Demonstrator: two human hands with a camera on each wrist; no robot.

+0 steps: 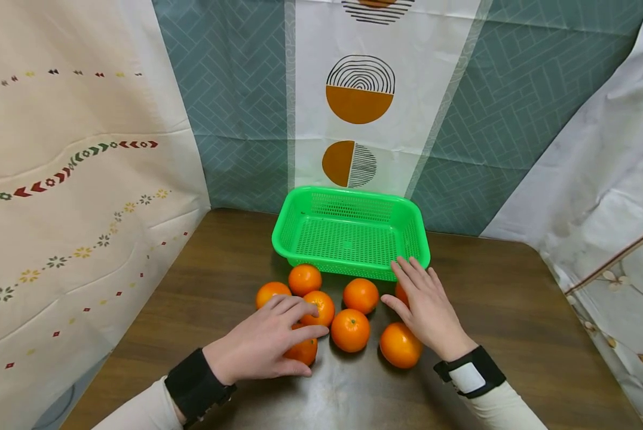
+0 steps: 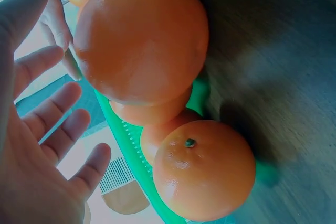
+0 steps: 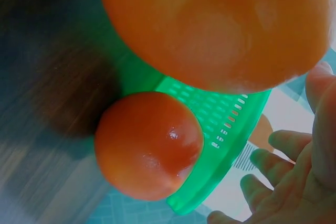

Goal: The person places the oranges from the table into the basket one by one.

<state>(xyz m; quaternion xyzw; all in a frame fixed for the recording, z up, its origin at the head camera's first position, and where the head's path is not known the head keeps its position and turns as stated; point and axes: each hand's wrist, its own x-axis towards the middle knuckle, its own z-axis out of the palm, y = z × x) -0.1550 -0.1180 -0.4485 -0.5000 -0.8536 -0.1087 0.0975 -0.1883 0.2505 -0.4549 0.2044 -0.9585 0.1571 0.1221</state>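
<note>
Several oranges lie loose on the brown table in front of a green plastic basket (image 1: 354,206). My left hand (image 1: 268,340) hovers over the left cluster, fingers spread and loosely bent, partly covering a near orange (image 1: 304,351). In the left wrist view a gap shows between its fingers and the large orange (image 2: 144,38); another orange (image 2: 205,171) shows its green stem. My right hand (image 1: 429,304) reaches over the right side with extended fingers, above an orange (image 1: 400,345). It partly hides another orange (image 3: 149,145) by the basket. Neither hand holds anything.
The basket's perforated floor is bare. Behind it hangs a patterned teal and white curtain (image 1: 241,107). Cream cloth (image 1: 74,179) hangs on the left and pale cloth (image 1: 612,179) on the right. Brown table surface (image 1: 493,286) extends to the right of the oranges.
</note>
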